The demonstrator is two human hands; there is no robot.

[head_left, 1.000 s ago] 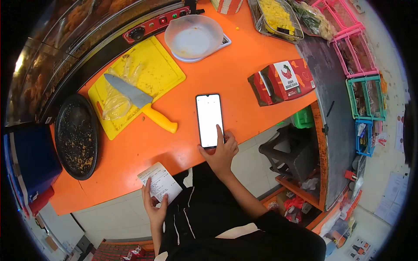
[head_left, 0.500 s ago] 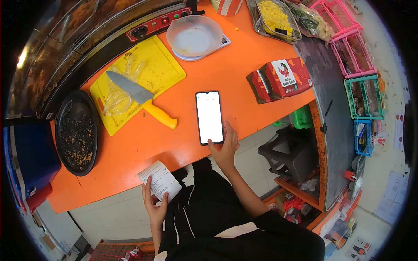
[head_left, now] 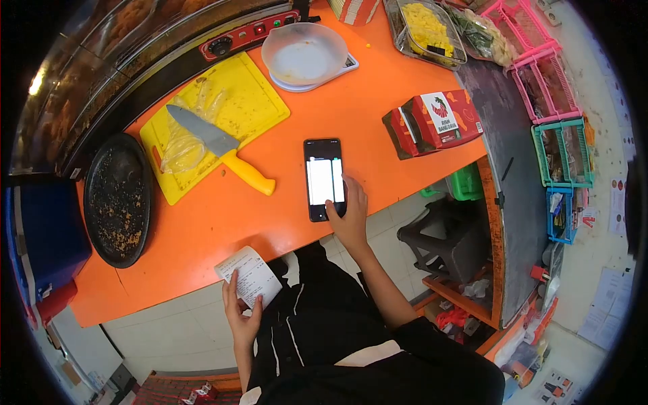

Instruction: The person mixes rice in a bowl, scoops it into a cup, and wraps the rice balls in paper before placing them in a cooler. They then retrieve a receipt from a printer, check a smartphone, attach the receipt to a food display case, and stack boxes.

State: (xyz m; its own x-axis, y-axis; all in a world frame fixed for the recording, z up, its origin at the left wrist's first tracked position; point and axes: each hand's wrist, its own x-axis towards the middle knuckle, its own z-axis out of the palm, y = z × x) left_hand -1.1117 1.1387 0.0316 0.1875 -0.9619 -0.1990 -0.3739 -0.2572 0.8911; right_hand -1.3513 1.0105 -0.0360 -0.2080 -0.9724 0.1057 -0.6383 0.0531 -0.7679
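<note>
My left hand [head_left: 243,316] is closed on a curled printed receipt [head_left: 251,278], its thumb and fingers gripping the lower end near the table's front edge. A smartphone [head_left: 325,181] lies flat on the orange table with its screen lit. Over its lower right part is my right hand [head_left: 349,219], fingers apart; the thumb touches the lower screen and the fingers rest along the right edge. Left of the phone, a knife with a yellow handle [head_left: 248,172] lies partly on a yellow cutting board [head_left: 260,101], beside a crumpled clear plastic bag [head_left: 182,152].
A black oval plate with crumbs [head_left: 118,202] sits at the left. Behind are a translucent bowl [head_left: 304,57] on a white scale [head_left: 350,63] and a tray of yellow pieces [head_left: 426,30]. A red food box [head_left: 442,123] stands right; a dark stool [head_left: 449,236] is below.
The phone's white full-screen display has shrunk to a smaller panel with dark bands above and below. My right thumb has shifted slightly up the screen. My left hand still holds the receipt.
</note>
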